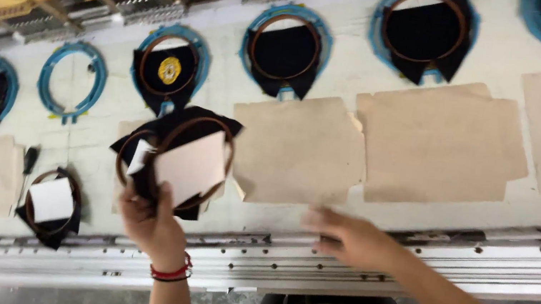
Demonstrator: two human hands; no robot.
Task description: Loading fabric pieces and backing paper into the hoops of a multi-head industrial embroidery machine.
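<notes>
- The left hand (pixel 150 223) grips a bundle of brown hoops (pixel 194 154) holding black cloth and pale backing, fingers closed on its lower edge.
- The bundle is held above the table (pixel 339 83), tilted, its long axis running from lower left to upper right; at least two hoops show in it.
- The right hand (pixel 347 238) is blurred over the metal rail (pixel 485 258); its fingers look loosely spread, holding nothing.
- Six blue ring frames (pixel 72 81) show fully.
- Three full tan sheets (pixel 296 149) lie in the middle row.
</notes>
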